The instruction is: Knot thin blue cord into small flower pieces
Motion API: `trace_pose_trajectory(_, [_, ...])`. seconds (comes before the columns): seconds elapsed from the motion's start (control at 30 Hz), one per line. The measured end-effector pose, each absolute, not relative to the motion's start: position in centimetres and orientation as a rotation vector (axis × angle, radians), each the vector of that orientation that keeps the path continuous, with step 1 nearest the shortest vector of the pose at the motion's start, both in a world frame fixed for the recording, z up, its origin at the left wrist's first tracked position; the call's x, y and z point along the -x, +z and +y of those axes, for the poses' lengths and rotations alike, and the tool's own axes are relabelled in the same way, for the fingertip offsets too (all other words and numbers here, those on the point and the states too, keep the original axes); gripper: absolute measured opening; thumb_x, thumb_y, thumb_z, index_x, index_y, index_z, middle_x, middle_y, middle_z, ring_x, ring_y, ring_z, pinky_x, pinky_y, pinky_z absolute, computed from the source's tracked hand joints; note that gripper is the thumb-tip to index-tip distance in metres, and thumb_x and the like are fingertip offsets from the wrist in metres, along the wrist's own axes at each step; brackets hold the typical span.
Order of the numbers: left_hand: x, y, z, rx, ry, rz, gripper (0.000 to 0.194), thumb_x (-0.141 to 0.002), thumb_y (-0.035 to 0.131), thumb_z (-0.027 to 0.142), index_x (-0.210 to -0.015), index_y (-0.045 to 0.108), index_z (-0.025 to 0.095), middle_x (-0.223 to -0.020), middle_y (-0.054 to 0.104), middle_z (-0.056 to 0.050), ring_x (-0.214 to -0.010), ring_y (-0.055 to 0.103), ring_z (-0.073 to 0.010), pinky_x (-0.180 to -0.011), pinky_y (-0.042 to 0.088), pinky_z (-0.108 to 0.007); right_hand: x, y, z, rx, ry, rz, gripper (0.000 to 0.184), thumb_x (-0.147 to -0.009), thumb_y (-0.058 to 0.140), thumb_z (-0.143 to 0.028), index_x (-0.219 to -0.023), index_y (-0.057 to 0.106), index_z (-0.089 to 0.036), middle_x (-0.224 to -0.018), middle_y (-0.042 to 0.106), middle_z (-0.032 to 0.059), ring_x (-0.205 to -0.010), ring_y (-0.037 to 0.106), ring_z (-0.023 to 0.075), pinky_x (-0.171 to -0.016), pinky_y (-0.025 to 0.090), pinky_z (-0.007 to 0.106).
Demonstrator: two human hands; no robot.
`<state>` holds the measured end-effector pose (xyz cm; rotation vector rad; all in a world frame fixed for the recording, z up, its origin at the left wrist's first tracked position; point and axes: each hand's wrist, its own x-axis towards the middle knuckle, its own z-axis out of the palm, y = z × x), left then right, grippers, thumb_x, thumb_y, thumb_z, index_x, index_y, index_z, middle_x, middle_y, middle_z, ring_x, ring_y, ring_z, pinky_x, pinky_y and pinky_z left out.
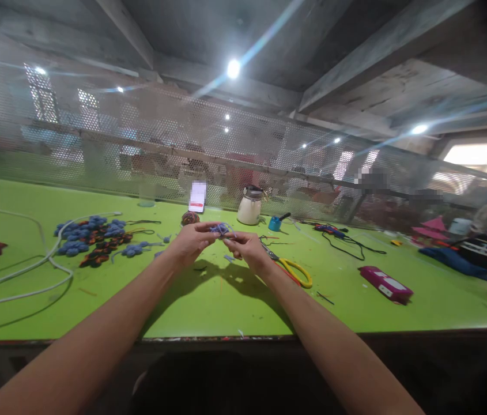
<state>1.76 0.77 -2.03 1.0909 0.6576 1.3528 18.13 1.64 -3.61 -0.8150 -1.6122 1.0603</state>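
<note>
Both hands are raised over the green table (234, 311), close together in front of me. My left hand (190, 243) pinches a small blue-purple yarn piece (219, 229) between thumb and fingers. From the other side my right hand (245, 249) closes its fingertips on the same piece, with loose strand ends sticking out. Its exact shape is partly covered by the fingers. Just right of my right hand lie scissors (297, 273) with yellow handles. Behind my left hand sits a ball of dark multicoloured yarn (190, 218).
Left lies a pile of blue and dark knotted yarn pieces (91, 233), beside a white cable (59, 265). At the back stand a phone (197, 197), a pale jug (249, 206) and a blue pot (275, 223). Dark cords (333, 231) and a magenta box (385, 283) lie right.
</note>
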Motion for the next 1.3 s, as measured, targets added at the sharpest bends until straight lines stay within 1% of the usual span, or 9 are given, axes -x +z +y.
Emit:
trace_pose_trajectory(0.13, [-1.9,-2.0,0.8,-1.151,1.362,0.701,0.033,-0.052,0.077,0.011,-0.085,0.072,0.011,-0.086,0.071,-0.01,-0.084,0.061,-0.0173,-0.085,0.042,-0.03,-17.9,-3.5,1.5,0.775,1.136,-1.605,0.034,-0.064,0.069,-0.043,-0.077,0.065,-0.011,-0.053,0.042,-0.0046,-0.043,0.033,0.004,-0.041,0.025,0.021])
trace_pose_trajectory(0.27, [-2.0,-2.3,0.8,-1.252,1.404,0.787,0.032,-0.054,0.077,0.017,-0.086,0.073,0.012,-0.087,0.071,-0.011,-0.083,0.062,-0.0178,-0.085,0.043,-0.031,-17.5,-3.6,1.4,0.788,1.102,-1.612,0.033,-0.066,0.067,-0.044,-0.075,0.062,-0.013,-0.051,0.043,-0.005,-0.041,0.034,0.0047,-0.04,0.025,0.021])
trace_pose_trajectory(0.43, [-2.0,-2.8,1.2,-1.313,1.481,0.831,0.038,-0.056,0.075,0.017,-0.093,0.071,0.014,-0.083,0.071,-0.009,-0.077,0.062,-0.0163,-0.077,0.046,-0.03,-17.1,-4.0,1.6,0.847,1.023,-1.655,0.036,-0.069,0.061,-0.05,-0.063,0.054,-0.015,-0.046,0.041,-0.0055,-0.038,0.033,0.005,-0.039,0.026,0.021])
trace_pose_trajectory(0.6, [-2.1,-2.9,1.4,-1.376,1.519,0.874,0.039,-0.056,0.074,0.017,-0.094,0.069,0.012,-0.07,0.068,-0.005,-0.065,0.059,-0.0141,-0.067,0.044,-0.028,-17.7,-4.3,2.2,0.845,0.914,-1.745,0.041,-0.074,0.057,-0.051,-0.055,0.049,-0.016,-0.043,0.039,-0.0051,-0.038,0.033,0.0055,-0.04,0.026,0.02])
trace_pose_trajectory(0.73, [-2.2,-2.5,1.1,-1.384,1.523,0.883,0.039,-0.056,0.074,0.017,-0.094,0.069,0.012,-0.067,0.066,-0.004,-0.062,0.056,-0.0126,-0.061,0.041,-0.026,-17.9,-4.4,2.5,0.831,0.895,-1.772,0.04,-0.077,0.054,-0.052,-0.058,0.052,-0.016,-0.045,0.041,-0.0046,-0.037,0.032,0.0055,-0.039,0.026,0.021])
trace_pose_trajectory(0.93, [-2.3,-2.0,0.5,-1.31,1.526,0.87,0.029,-0.058,0.073,0.023,-0.085,0.069,0.013,-0.072,0.066,-0.005,-0.064,0.055,-0.0123,-0.059,0.039,-0.025,-17.8,-4.4,2.4,0.83,0.876,-1.776,0.04,-0.076,0.052,-0.053,-0.063,0.053,-0.016,-0.046,0.042,-0.0044,-0.038,0.033,0.006,-0.04,0.028,0.021])
trace_pose_trajectory(1.2, [-2.4,-1.8,0.4,-1.207,1.429,0.902,0.015,-0.06,0.067,0.013,-0.074,0.063,0.015,-0.067,0.063,-0.004,-0.062,0.055,-0.0124,-0.057,0.039,-0.025,-17.7,-4.6,2.6,0.868,0.87,-1.765,0.034,-0.073,0.056,-0.048,-0.061,0.052,-0.016,-0.049,0.042,-0.0038,-0.042,0.035,0.0069,-0.042,0.029,0.021])
trace_pose_trajectory(1.3, [-2.4,-1.8,0.4,-1.153,1.409,0.826,0.016,-0.061,0.067,0.012,-0.073,0.058,0.016,-0.066,0.062,-0.004,-0.06,0.053,-0.0111,-0.055,0.038,-0.024,-17.9,-4.5,2.5,0.871,0.887,-1.755,0.035,-0.071,0.058,-0.048,-0.06,0.051,-0.016,-0.05,0.042,-0.0038,-0.042,0.034,0.0066,-0.042,0.028,0.021])
